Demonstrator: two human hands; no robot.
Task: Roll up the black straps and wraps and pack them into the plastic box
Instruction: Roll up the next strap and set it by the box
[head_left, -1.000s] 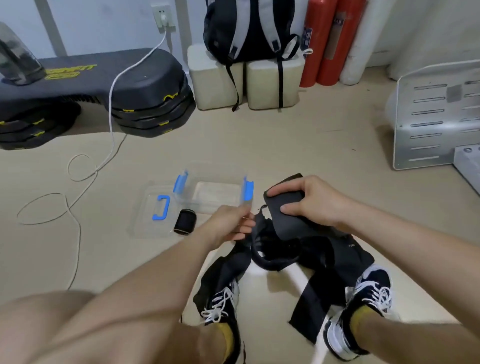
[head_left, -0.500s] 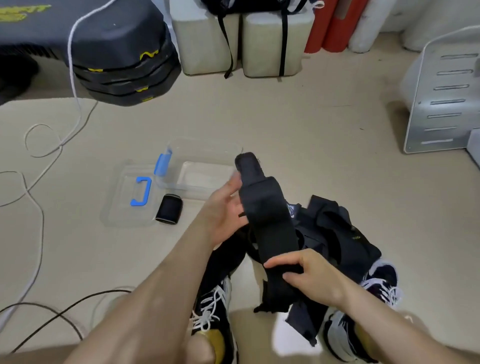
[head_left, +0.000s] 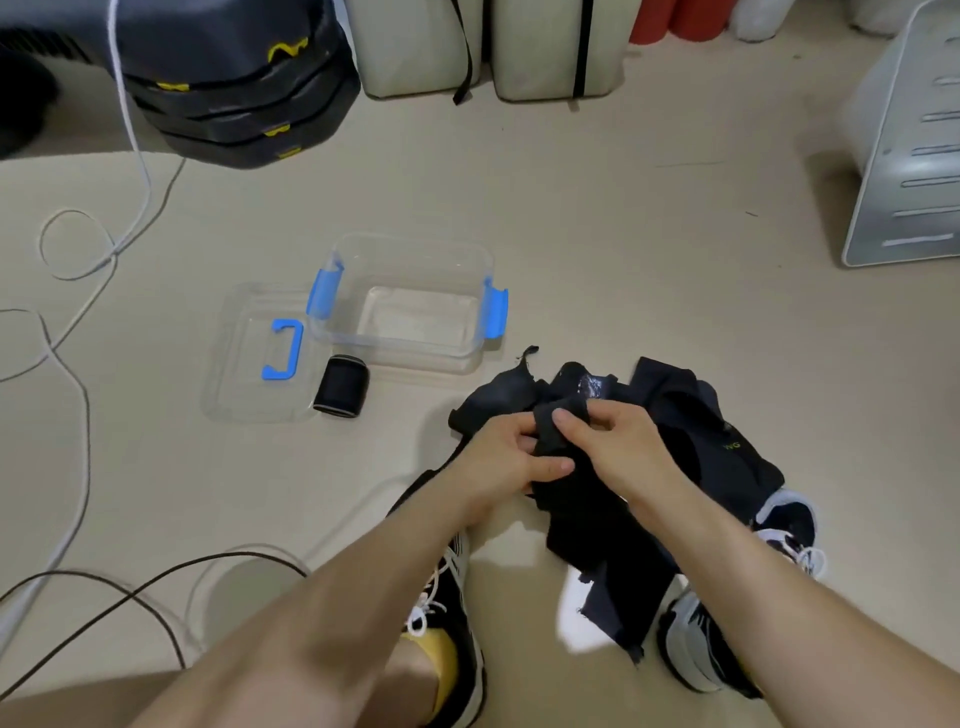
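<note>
A black wrap (head_left: 605, 530) hangs down between my shoes, its top end pinched by both hands. My left hand (head_left: 506, 457) and my right hand (head_left: 615, 447) meet on that folded end, fingers closed around it. Behind them a pile of black straps (head_left: 696, 415) lies on the floor. The clear plastic box (head_left: 410, 270) with blue latches stands open and holds nothing, just beyond the hands to the left. One rolled black strap (head_left: 340, 386) lies on the floor beside the box, at the edge of the clear lid (head_left: 244, 364) with its blue handle.
White and black cables (head_left: 78, 332) loop over the floor on the left. Stacked black step platforms (head_left: 234, 88) sit at the far left, beige blocks (head_left: 483, 47) at the back, and a grey metal rack (head_left: 909, 145) on the right. My shoes (head_left: 452, 623) are below the hands.
The wrap, held up and stretched lengthwise half a second ago, has come down. My right hand moved up from its lower end to join the left hand on the top end.
</note>
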